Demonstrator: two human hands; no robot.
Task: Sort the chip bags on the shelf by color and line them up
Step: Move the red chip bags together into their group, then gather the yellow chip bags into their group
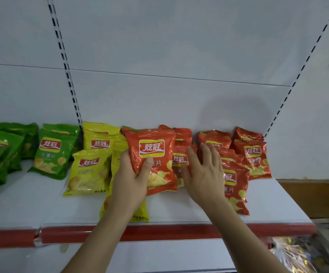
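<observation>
Nearest the camera, along the front edge of the shelf (179,213), a yellow bag (138,210) lies partly hidden under the left forearm. Above it the left hand (132,178) is curled round the lower left side of an orange bag (151,160), thumb across its face, and the bag is held upright near the middle of the shelf. The right hand (203,174) is spread with straight fingers over the crowded orange bags (236,174) toward the right end; nothing is gripped by it, and contact cannot be told.

A slip is judged possible, since the glossy film is pinched at one side only. The leaning orange bags could be toppled by a push from the spread fingers. The yellow bag could be dragged off the front edge by the forearm.

Two more yellow bags (89,172) stand just left of the held one, crowding its placement. Green bags (51,152) fill the left end.
</observation>
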